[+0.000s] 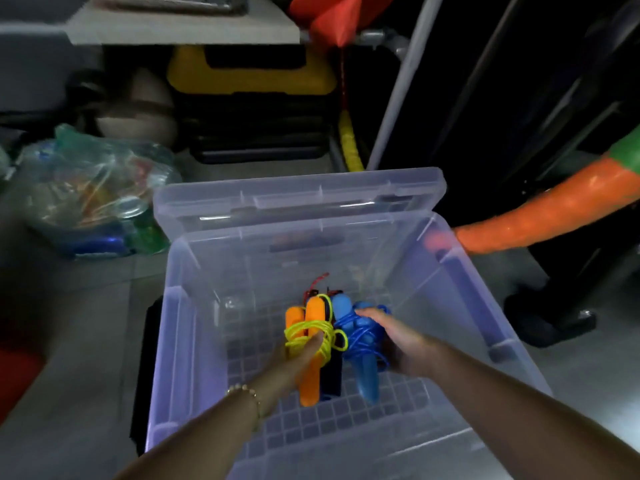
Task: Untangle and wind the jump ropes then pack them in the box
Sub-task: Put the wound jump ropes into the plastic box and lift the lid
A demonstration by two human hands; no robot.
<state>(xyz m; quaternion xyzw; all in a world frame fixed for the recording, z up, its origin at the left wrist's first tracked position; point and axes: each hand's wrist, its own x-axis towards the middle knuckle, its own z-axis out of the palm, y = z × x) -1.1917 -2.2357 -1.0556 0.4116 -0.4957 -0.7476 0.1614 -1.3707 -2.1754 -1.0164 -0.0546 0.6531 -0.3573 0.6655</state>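
Observation:
A clear plastic box stands open on the floor, its lid tipped back. Inside lie wound jump ropes side by side. One has orange handles bound with yellow cord. Another has blue handles and blue cord. A dark-handled rope with red cord lies between and behind them. My left hand reaches into the box and grips the orange-handled bundle. My right hand is closed around the blue bundle from the right.
A clear bag of colourful items sits on the floor at the left. A yellow and black toolbox stands behind under a shelf. An orange and green foam tube curves in from the right, next to a dark stand base.

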